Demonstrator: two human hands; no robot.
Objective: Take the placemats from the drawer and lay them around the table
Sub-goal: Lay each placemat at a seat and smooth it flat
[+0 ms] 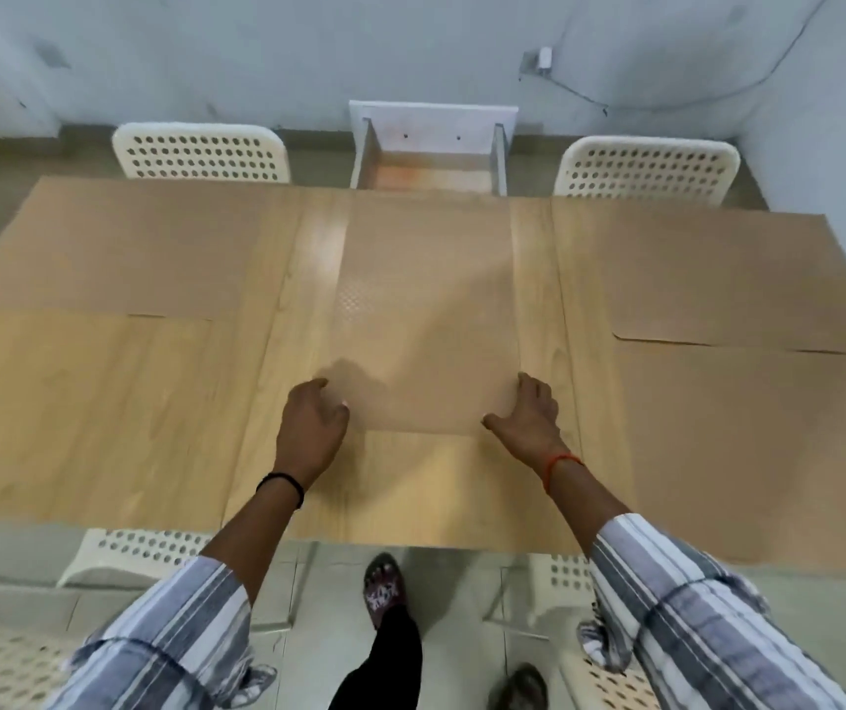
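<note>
Pressing centre placemat (426, 320) near corners: left hand (310, 427), right hand (528, 415).

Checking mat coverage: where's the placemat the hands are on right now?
Head view: the middle placemat lies flat across the table centre, left hand and right hand on its near corners, its far edge toward the open drawer.

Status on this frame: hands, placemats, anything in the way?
Left hand and right hand flat on near corners of centre placemat, not gripping. More mats at far left, far right, near right. Drawer open. No obstructions.
</note>
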